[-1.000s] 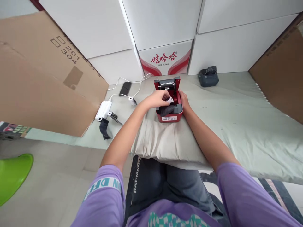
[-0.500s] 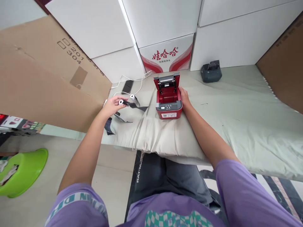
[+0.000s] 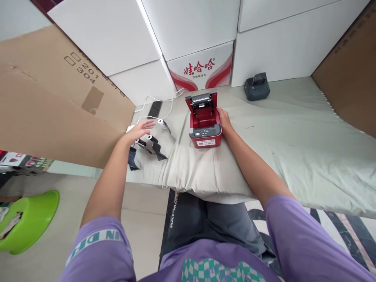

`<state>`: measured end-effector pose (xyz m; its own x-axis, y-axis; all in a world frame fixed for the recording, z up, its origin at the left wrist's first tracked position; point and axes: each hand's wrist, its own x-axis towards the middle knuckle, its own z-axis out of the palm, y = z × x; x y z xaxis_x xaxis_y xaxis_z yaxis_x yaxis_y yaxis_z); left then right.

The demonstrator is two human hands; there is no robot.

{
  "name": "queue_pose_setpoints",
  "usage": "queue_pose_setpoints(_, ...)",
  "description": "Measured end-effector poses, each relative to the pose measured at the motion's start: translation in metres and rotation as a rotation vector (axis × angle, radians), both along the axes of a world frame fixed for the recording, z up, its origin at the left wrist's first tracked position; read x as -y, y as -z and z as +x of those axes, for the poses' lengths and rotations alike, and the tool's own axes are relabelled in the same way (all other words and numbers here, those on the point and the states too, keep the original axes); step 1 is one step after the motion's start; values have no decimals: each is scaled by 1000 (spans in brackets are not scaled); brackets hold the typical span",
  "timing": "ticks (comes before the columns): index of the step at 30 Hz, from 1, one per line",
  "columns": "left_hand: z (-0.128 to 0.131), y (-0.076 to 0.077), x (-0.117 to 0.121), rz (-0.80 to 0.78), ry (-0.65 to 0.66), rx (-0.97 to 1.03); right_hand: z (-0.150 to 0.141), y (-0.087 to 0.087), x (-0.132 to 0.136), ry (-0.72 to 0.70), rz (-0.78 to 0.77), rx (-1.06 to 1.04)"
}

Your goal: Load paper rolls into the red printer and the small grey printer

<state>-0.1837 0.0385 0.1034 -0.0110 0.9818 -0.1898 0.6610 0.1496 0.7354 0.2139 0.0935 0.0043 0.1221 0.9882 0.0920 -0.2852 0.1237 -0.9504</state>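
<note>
Red printer (image 3: 205,135) stands lid-up against my right hand (image 3: 225,120), which grips its side, while my left hand (image 3: 140,131), fingers spread and empty, hovers near the paper rolls (image 3: 154,145).

My right hand (image 3: 225,120) touched the red printer (image 3: 206,141) at its three o'clock; my open left hand (image 3: 138,131) hovered toward nine.
</note>
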Motion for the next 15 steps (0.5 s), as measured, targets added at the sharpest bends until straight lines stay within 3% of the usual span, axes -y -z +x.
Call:
queue_pose_setpoints(3,25,9,-22,70,-73,-27,0,2,-2,3,6,-17)
queue_pose_setpoints(8,61,25,-49,199,-17,-184,1,3,-2,-16,6,-39)
queue_pose_setpoints(11,82,14,-48,321,94,-111,2,1,0,-21,4,-51)
queue_pose_setpoints(15,125,-17,-22,384,299,76,1,1,1,-25,8,-54)
